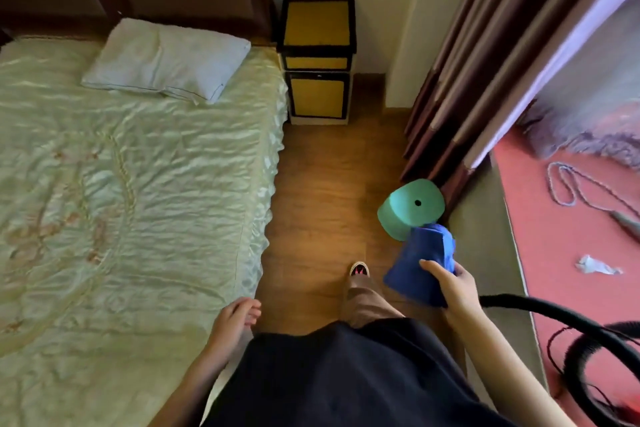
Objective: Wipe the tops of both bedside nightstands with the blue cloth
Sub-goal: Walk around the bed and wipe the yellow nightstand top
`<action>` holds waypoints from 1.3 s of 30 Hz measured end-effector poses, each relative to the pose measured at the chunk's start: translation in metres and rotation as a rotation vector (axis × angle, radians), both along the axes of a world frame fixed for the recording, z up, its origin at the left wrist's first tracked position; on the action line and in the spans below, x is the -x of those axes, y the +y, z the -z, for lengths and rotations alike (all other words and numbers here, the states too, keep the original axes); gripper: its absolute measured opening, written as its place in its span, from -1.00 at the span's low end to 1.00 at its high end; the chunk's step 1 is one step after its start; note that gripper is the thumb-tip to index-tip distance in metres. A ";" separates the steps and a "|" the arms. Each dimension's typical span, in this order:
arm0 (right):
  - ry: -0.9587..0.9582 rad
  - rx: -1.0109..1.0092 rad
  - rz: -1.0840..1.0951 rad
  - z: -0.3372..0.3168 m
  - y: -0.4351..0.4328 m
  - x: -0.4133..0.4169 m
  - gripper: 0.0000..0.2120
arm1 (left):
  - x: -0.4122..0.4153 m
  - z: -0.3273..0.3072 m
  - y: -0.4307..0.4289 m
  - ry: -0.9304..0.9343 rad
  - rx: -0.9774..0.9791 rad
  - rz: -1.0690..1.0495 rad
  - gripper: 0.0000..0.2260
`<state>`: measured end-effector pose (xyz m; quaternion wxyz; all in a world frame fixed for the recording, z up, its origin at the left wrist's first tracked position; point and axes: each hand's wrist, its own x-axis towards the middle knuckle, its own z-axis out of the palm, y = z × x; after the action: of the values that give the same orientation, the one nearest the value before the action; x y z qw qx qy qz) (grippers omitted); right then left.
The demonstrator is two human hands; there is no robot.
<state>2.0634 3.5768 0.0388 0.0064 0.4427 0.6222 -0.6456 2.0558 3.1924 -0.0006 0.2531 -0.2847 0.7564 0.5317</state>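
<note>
A folded blue cloth (pixel 417 260) hangs in front of me at the lower right, gripped by my right hand (pixel 452 286) along its lower right edge. My left hand (pixel 235 322) hangs loose beside the bed's edge, fingers slightly curled, holding nothing. A nightstand (pixel 317 24) with a yellow top and dark trim stands far ahead against the wall, right of the bed's headboard. Its top is bare. Both hands are well short of it. No second nightstand is in view.
A bed (pixel 131 184) with a pale green cover and a white pillow (pixel 166 61) fills the left. A wooden floor aisle (pixel 322 191) runs to the nightstand. A green stool (pixel 410 208) stands at the aisle's right by dark curtains (pixel 485 62). A red ledge (pixel 561 236) lies right.
</note>
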 end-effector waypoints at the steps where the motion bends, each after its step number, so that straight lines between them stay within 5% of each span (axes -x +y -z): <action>1: 0.005 0.004 -0.044 -0.002 0.004 0.031 -0.88 | 0.016 -0.001 0.003 -0.014 0.007 -0.063 -0.80; 10: 0.001 0.031 -0.252 -0.023 0.043 0.232 -0.88 | 0.202 -0.028 0.073 0.048 -0.026 -0.176 -0.77; 28: -0.180 0.001 0.208 -0.002 0.098 0.546 -0.72 | 0.643 -0.034 0.108 0.152 -0.102 0.162 -0.78; 39: -0.110 0.123 -0.040 -0.004 0.077 0.771 -0.56 | 0.812 -0.013 0.109 0.073 -0.032 0.112 -0.80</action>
<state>1.2919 3.6535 0.0429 0.0806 0.4637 0.5890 -0.6570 1.2443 3.3013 0.0123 0.2591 -0.2184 0.7714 0.5387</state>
